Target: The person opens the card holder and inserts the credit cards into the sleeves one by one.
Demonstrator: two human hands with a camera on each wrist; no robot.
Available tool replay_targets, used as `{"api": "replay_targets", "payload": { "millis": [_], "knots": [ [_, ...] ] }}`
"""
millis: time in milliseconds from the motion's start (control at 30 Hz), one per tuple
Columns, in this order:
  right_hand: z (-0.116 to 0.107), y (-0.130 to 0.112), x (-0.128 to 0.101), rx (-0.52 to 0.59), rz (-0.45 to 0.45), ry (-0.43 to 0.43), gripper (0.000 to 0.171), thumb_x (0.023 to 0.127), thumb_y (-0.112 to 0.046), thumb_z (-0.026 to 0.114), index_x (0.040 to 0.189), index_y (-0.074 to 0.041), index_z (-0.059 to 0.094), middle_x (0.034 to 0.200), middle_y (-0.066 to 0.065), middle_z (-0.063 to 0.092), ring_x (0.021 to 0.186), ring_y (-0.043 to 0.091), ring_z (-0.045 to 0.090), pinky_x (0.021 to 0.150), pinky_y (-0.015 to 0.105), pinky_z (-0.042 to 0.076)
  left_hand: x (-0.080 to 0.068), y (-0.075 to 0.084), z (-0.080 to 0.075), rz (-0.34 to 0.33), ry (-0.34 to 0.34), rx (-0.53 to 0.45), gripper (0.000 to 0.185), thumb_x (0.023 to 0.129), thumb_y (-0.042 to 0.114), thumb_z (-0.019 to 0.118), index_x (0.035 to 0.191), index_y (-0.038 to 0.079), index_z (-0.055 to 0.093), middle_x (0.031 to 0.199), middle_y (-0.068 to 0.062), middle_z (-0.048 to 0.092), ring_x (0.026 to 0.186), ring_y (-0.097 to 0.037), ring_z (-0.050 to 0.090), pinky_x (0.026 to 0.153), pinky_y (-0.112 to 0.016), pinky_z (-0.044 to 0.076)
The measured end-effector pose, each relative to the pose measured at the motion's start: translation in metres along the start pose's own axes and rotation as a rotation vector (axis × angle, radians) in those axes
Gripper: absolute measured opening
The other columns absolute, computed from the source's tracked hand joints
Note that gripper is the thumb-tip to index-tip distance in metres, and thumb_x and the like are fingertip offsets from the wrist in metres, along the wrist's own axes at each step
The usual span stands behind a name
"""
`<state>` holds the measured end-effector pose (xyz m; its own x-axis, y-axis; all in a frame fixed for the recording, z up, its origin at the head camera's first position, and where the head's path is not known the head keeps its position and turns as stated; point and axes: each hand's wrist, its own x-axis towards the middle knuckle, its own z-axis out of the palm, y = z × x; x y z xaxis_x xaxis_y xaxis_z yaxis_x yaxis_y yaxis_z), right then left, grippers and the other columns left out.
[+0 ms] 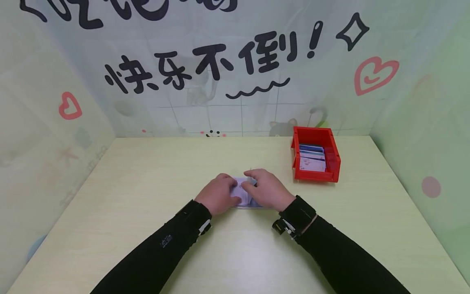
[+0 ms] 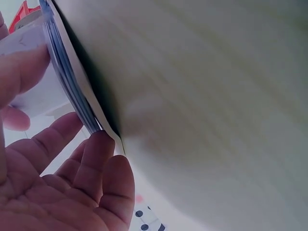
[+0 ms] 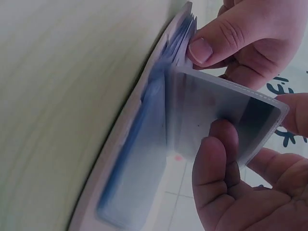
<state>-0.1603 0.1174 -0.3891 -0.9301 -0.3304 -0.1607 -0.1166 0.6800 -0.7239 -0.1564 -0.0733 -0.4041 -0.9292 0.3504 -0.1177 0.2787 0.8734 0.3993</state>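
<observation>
A card holder booklet (image 1: 240, 195) lies spread on the table between both hands. Its clear plastic sleeve pages fan out from a pale cover, as the right wrist view shows. My left hand (image 1: 218, 195) grips the left side, thumb on the stacked pages (image 2: 72, 79) and fingers at their edge. One clear sleeve page (image 3: 211, 106) stands raised from the spine, and my right hand (image 1: 271, 190) pinches it by its outer end. More sleeves (image 3: 139, 168) lie flat on the cover at the right side. A dark band shows along the raised page.
A red plastic bin (image 1: 317, 176) stands at the back right of the light wooden table (image 1: 165, 163), with several cards (image 1: 312, 161) upright in it. Printed cloth walls (image 1: 183, 110) close off the back and both sides.
</observation>
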Motion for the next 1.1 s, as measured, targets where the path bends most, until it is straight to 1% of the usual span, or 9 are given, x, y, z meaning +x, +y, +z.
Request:
{"api": "replay_targets", "payload": {
  "millis": [133,267,400,500,600,767,900,967,1100],
  "knots": [
    [0.002,0.0,-0.001,-0.034,-0.066,-0.019,0.058,0.105,-0.034,0.064,0.155,-0.007,0.052,0.164,0.016,0.045,0.152,0.036,0.043,0.118,0.052,0.044,0.0,-0.002,0.0,-0.001,0.001,-0.013,0.052,0.095,0.034,0.078,0.136,0.003,0.067,0.144,-0.017,0.06,0.131,-0.032,0.062,0.114,-0.044,0.049],
    [0.006,0.001,-0.002,-0.064,-0.137,-0.037,0.061,0.106,-0.034,0.063,0.157,-0.003,0.048,0.168,0.022,0.035,0.155,0.04,0.038,0.119,0.053,0.043,0.0,-0.003,0.0,-0.001,0.002,-0.013,0.051,0.096,0.033,0.076,0.136,0.002,0.067,0.144,-0.017,0.06,0.132,-0.032,0.062,0.115,-0.044,0.048],
    [0.009,0.004,-0.003,-0.073,-0.194,-0.06,0.064,0.107,-0.035,0.06,0.159,-0.002,0.043,0.17,0.023,0.029,0.154,0.04,0.039,0.118,0.054,0.044,-0.001,-0.003,-0.001,0.002,0.009,-0.011,0.047,0.099,0.032,0.072,0.134,0.002,0.068,0.144,-0.017,0.061,0.132,-0.032,0.062,0.115,-0.045,0.048],
    [0.01,0.004,-0.005,-0.061,-0.215,-0.089,0.067,0.107,-0.037,0.059,0.163,-0.005,0.038,0.173,0.021,0.025,0.153,0.04,0.042,0.117,0.054,0.046,-0.001,-0.005,-0.001,0.0,0.009,-0.013,0.042,0.103,0.03,0.066,0.134,0.002,0.069,0.144,-0.016,0.061,0.134,-0.031,0.062,0.116,-0.045,0.048],
    [0.011,0.004,-0.006,-0.044,-0.227,-0.119,0.07,0.108,-0.038,0.06,0.165,-0.007,0.033,0.174,0.02,0.022,0.154,0.038,0.04,0.118,0.052,0.045,0.0,-0.007,-0.001,-0.004,0.008,-0.019,0.038,0.106,0.027,0.061,0.135,0.003,0.069,0.145,-0.015,0.061,0.137,-0.03,0.06,0.118,-0.045,0.047],
    [0.013,0.005,-0.007,-0.042,-0.214,-0.141,0.071,0.107,-0.037,0.06,0.167,-0.012,0.031,0.175,0.015,0.022,0.158,0.036,0.033,0.12,0.051,0.043,-0.001,-0.007,-0.003,-0.031,0.006,-0.06,0.037,0.108,0.022,0.055,0.138,0.002,0.067,0.144,-0.014,0.063,0.139,-0.03,0.059,0.119,-0.047,0.045],
    [0.015,0.006,-0.006,-0.061,-0.207,-0.158,0.072,0.107,-0.038,0.061,0.168,-0.017,0.028,0.175,0.01,0.025,0.159,0.033,0.031,0.123,0.049,0.039,-0.002,-0.006,-0.005,-0.07,0.006,-0.114,0.041,0.11,0.02,0.049,0.146,0.002,0.06,0.147,-0.013,0.064,0.14,-0.03,0.059,0.119,-0.049,0.045],
    [0.016,0.006,-0.005,-0.056,-0.209,-0.169,0.072,0.107,-0.037,0.061,0.168,-0.018,0.028,0.173,0.009,0.03,0.157,0.031,0.035,0.124,0.048,0.038,-0.002,-0.006,-0.006,-0.082,0.009,-0.125,0.044,0.111,0.02,0.046,0.152,0.003,0.054,0.149,-0.014,0.063,0.14,-0.03,0.059,0.119,-0.049,0.045],
    [0.017,0.006,-0.006,-0.04,-0.195,-0.182,0.07,0.107,-0.031,0.062,0.167,-0.015,0.03,0.166,0.007,0.043,0.144,0.027,0.048,0.123,0.048,0.04,-0.004,-0.006,-0.008,-0.096,0.015,-0.137,0.047,0.113,0.019,0.041,0.157,0.004,0.045,0.148,-0.015,0.063,0.136,-0.03,0.062,0.117,-0.048,0.046]
  ]
}}
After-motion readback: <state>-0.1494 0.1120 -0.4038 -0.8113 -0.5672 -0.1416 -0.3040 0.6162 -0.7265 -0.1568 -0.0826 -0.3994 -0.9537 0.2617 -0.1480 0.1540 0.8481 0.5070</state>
